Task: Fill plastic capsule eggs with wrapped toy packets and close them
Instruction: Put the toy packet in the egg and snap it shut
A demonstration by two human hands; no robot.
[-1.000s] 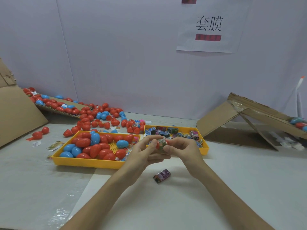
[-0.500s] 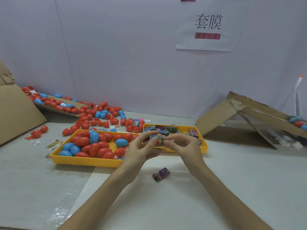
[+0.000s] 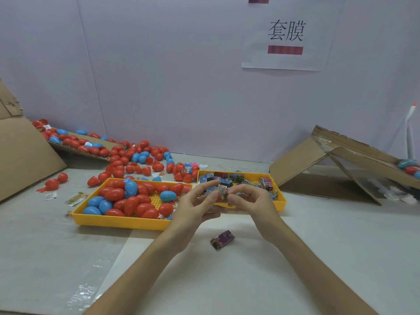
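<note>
My left hand (image 3: 197, 206) and my right hand (image 3: 251, 202) meet above the table in front of the two yellow trays. Between their fingertips they pinch a wrapped toy packet (image 3: 221, 192), with a bit of red egg shell showing under it. A purple packet (image 3: 222, 239) lies loose on the table just below the hands. The left yellow tray (image 3: 118, 220) holds red and blue capsule eggs (image 3: 130, 202). The right yellow tray (image 3: 280, 202) holds several wrapped packets (image 3: 231, 178).
Many loose red and blue eggs (image 3: 136, 159) spread from a cardboard ramp at the back left. A folded cardboard ramp (image 3: 327, 164) stands at the right with a few eggs (image 3: 409, 167) on it. A white wall with a paper sign closes the back.
Both hands have lifted slightly and stay together on the packet; the fingers have shifted around it. The purple packet on the table has not moved.
</note>
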